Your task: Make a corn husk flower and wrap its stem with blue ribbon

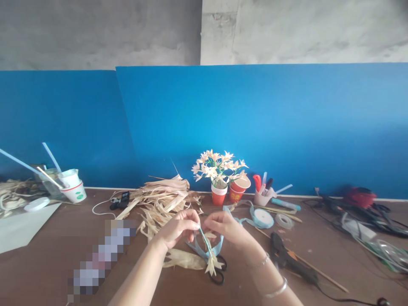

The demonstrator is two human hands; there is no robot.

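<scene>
My left hand (181,226) pinches the end of a pale blue-green stem. From it a cream flower made of dried husk (213,265) hangs head down. My right hand (225,226) is close beside, its fingers closed near the stem's upper end; what they hold is hidden. Light blue ribbon (218,246) loops beneath the hands. Partly under the flower lie scissors with black handles (217,279). A flat strip of dried husk (185,259) rests on the table below my left hand.
Behind the hands are a dried husk pile (162,195) and finished flowers (216,165) in a paper cup (219,196). A ribbon roll (263,216), a black glue gun (280,250) and cables lie right. White cups (75,192) stand left; a blue partition (255,119) rises behind.
</scene>
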